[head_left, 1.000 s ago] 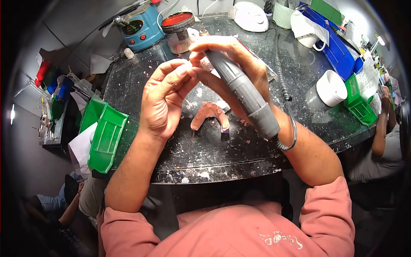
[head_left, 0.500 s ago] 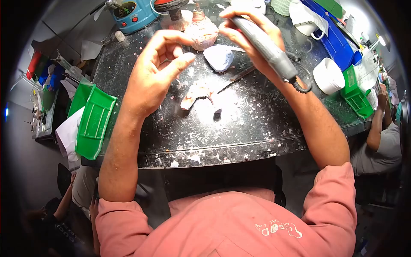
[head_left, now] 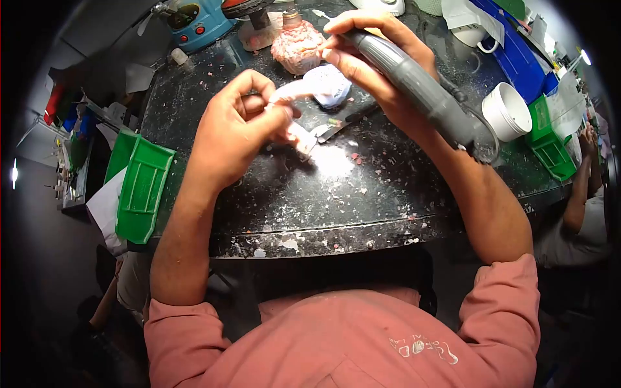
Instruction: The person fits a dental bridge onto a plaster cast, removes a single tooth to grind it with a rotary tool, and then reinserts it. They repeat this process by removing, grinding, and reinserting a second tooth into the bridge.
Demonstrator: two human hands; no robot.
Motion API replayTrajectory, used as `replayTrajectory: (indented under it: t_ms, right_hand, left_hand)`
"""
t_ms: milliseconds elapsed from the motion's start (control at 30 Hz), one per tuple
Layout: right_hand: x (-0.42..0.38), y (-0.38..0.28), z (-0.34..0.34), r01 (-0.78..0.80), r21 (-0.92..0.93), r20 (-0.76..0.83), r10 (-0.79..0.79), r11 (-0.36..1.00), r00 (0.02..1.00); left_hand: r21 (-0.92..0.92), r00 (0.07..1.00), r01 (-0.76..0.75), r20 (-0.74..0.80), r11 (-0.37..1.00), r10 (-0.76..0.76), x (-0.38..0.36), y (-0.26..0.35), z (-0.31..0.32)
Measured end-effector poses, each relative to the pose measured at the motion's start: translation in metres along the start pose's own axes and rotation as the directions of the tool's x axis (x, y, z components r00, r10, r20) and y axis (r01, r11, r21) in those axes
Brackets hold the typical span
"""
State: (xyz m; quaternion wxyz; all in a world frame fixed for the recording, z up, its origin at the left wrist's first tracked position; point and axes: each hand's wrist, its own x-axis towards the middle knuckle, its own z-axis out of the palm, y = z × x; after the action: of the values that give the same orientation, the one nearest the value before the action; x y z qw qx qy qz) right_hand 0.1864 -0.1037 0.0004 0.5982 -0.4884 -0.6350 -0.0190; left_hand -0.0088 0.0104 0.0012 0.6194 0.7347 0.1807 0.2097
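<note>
My left hand is closed, thumb and fingers pinching a pale pink, curved denture-like piece above the black worktop. Part of the piece is behind the fingers, and the bright light washes out its detail. In my right hand is a grey rotary handpiece, gripped like a pen, its cord trailing from the rear end. The working tip is too blurred to make out. Just beyond the piece sits a whitish rounded lump with blue marks. A knife lies on the worktop between my hands.
A wax-crusted lamp-like bottle stands at the back, near a blue machine. Green bins flank the worktop. A white tub and a blue tray are right. Another person's arm shows far right.
My left hand has taken hold of the denture-like piece and lifted it off the worktop. My right hand still holds the handpiece, tilted slightly differently.
</note>
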Motion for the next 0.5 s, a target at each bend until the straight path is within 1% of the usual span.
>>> replayTrajectory:
  t_ms: [33,67,133,167,233,267,300,333,367,400,467,500]
  right_hand:
    - [-0.001,-0.007,0.005,-0.019,0.238,-0.027,0.027,0.971,0.999]
    - [-0.001,-0.012,0.008,0.023,0.204,-0.035,-0.016,0.979,0.999]
    - [-0.003,-0.012,0.012,0.118,0.158,0.051,-0.128,0.98,0.991]
    - [-0.003,-0.012,0.013,0.208,0.175,0.065,-0.222,0.962,0.973]
    - [-0.005,-0.013,0.016,0.275,0.099,0.06,-0.282,0.956,0.958]
    - [-0.005,-0.013,0.016,0.311,0.071,0.049,-0.315,0.948,0.948]
    - [-0.001,-0.015,0.014,0.352,0.06,0.062,-0.355,0.934,0.933]
    - [-0.001,-0.014,0.013,0.351,0.056,0.065,-0.354,0.935,0.933]
    - [0.0,-0.013,0.011,0.373,0.006,0.033,-0.373,0.928,0.927]
    - [0.001,-0.012,0.01,0.393,-0.044,0.002,-0.393,0.918,0.919]
    - [0.001,-0.012,0.008,0.384,-0.068,0.019,-0.384,0.921,0.923]
    - [0.002,-0.01,0.006,0.4,-0.07,0.065,-0.396,0.914,0.916]
  left_hand:
    - [-0.115,1.0,0.019,-0.001,0.993,-0.019,0.001,-0.001,-0.001]
    - [-0.267,0.994,0.103,-0.005,0.958,-0.108,0.001,0.003,-0.003]
    - [-0.491,0.992,0.125,0.034,0.862,-0.124,-0.001,-0.005,-0.005]
    - [-0.492,0.992,0.121,0.032,0.862,-0.121,-0.001,-0.005,-0.004]
    - [-0.561,0.98,0.184,0.041,0.807,-0.195,0.0,0.001,0.003]
    - [-0.563,0.98,0.183,0.042,0.806,-0.193,0.001,0.003,0.0]
    - [-0.656,0.976,0.216,0.122,0.723,-0.181,0.002,0.004,-0.004]
    - [-0.735,0.967,0.254,0.2,0.628,-0.157,0.003,0.006,-0.006]
    - [-0.742,0.964,0.266,0.198,0.615,-0.178,0.003,0.01,-0.004]
    - [-0.772,0.954,0.285,0.284,0.569,-0.094,0.002,0.009,-0.007]
    - [-0.764,0.969,0.224,0.241,0.605,-0.054,0.0,0.005,-0.008]
    - [-0.766,0.969,0.223,0.241,0.602,-0.052,0.0,0.006,-0.007]
